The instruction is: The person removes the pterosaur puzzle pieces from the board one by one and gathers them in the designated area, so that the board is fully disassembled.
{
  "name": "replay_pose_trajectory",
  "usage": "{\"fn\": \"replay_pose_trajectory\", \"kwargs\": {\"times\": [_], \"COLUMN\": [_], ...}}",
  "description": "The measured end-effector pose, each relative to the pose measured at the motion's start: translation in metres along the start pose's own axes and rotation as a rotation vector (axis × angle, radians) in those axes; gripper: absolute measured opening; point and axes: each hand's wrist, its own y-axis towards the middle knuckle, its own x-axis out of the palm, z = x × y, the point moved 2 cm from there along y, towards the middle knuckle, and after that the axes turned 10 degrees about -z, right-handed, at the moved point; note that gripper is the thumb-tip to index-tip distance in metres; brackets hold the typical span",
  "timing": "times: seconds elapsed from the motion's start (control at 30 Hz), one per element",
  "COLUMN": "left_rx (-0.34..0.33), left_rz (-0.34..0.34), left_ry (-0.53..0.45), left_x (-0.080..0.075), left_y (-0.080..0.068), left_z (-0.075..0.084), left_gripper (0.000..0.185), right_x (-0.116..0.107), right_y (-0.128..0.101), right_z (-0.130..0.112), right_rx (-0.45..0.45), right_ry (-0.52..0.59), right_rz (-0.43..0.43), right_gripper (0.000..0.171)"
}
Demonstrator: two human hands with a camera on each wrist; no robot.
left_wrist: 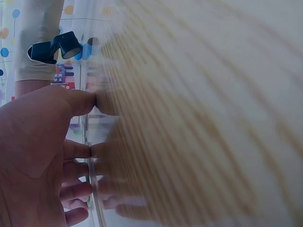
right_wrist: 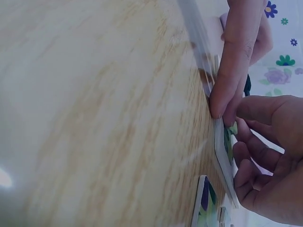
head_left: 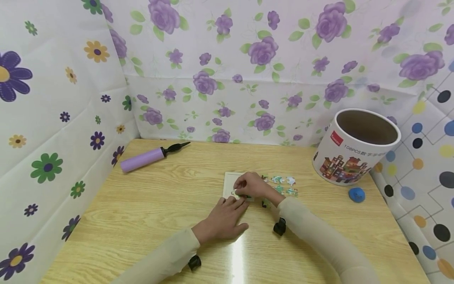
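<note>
A pale, shallow puzzle board [head_left: 229, 179] lies on the wooden table, with some green pieces near its lower edge. My left hand [head_left: 224, 219] lies flat beside it, fingertips right at the lower edge and thumb out to the side. Above the board my right hand [head_left: 254, 185] bends its fingers down and pinches a small green jigsaw piece [right_wrist: 233, 127], mostly hidden by the fingers. Touching fingertips of both hands cover that corner in the right wrist view. More loose jigsaw pieces [head_left: 278, 189] lie to the right of the board, partly behind the right wrist.
A purple hand pump [head_left: 143, 160] with a black nozzle lies at the back left. At the back right stands a large printed bucket [head_left: 349, 161], with a small blue object [head_left: 356, 195] in front of it. Patterned cloth walls [head_left: 227, 71] border the table.
</note>
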Motion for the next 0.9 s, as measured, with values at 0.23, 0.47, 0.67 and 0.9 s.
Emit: {"fn": "replay_pose_trajectory", "kwargs": {"times": [0.23, 0.47, 0.67, 0.9], "left_rx": [0.018, 0.038, 0.032, 0.040], "left_rz": [0.028, -0.008, -0.053, -0.055], "left_ry": [-0.026, -0.092, -0.146, -0.154], "left_x": [0.000, -0.002, -0.005, -0.004], "left_y": [0.001, 0.001, 0.001, 0.003], "left_z": [-0.001, -0.002, -0.003, -0.008], "left_gripper": [0.072, 0.076, 0.078, 0.079], "right_x": [-0.004, -0.021, -0.035, -0.045], "right_y": [-0.005, -0.022, -0.046, -0.075], "right_z": [0.003, 0.002, 0.008, 0.023], "right_rx": [-0.001, 0.013, 0.027, 0.034], "right_ry": [0.016, 0.052, 0.044, 0.012], "right_rz": [0.056, 0.131, 0.164, 0.193], "right_gripper": [0.005, 0.012, 0.021, 0.012]}}
